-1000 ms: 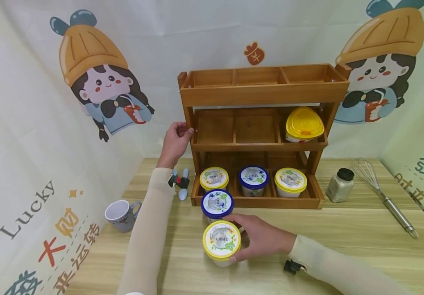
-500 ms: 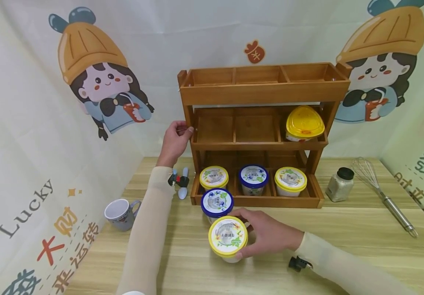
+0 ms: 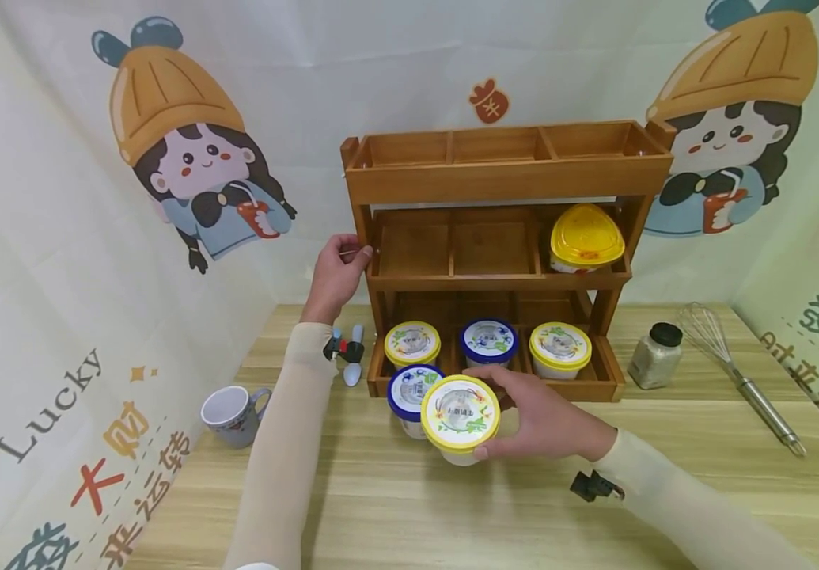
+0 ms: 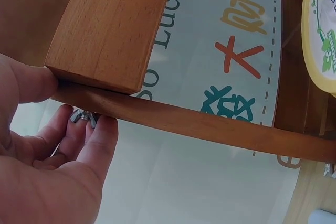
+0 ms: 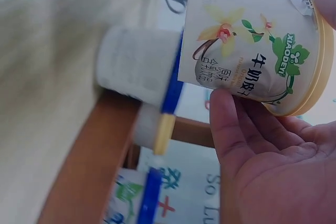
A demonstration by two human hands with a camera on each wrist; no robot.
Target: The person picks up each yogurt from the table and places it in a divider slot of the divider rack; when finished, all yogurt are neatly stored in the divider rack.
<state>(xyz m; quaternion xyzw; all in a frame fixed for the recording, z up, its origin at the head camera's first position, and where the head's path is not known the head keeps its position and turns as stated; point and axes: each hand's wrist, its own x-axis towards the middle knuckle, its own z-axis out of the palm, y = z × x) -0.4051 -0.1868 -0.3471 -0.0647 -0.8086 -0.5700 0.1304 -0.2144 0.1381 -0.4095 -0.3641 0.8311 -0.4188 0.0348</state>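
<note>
My right hand point(image 3: 551, 416) grips a yellow-lidded yogurt cup point(image 3: 460, 413) by its side, thumb in front. The right wrist view shows this cup point(image 5: 247, 45) sideways, flower print outward, raised above the table. It partly overlaps a blue-lidded cup point(image 3: 406, 396) standing before the shelf. My left hand point(image 3: 338, 273) holds the left upright of the wooden shelf point(image 3: 509, 182). In the left wrist view, the thumb presses one face of the upright point(image 4: 173, 119), and the fingers curl behind it beside a metal wing nut point(image 4: 84, 116).
Two yellow-lidded cups and a blue-lidded cup point(image 3: 489, 342) fill the bottom tier; a yellow triangular-lidded tub point(image 3: 585, 236) sits middle-tier right. A mug point(image 3: 231, 416) and spoon point(image 3: 354, 368) lie left; a black-capped jar point(image 3: 657, 356) and whisk point(image 3: 744, 380) stand or lie right.
My right hand has lifted the yellow-lidded cup and carried it rightward and toward the shelf, so it now overlaps the blue-lidded cup. My left hand has stayed on the upright.
</note>
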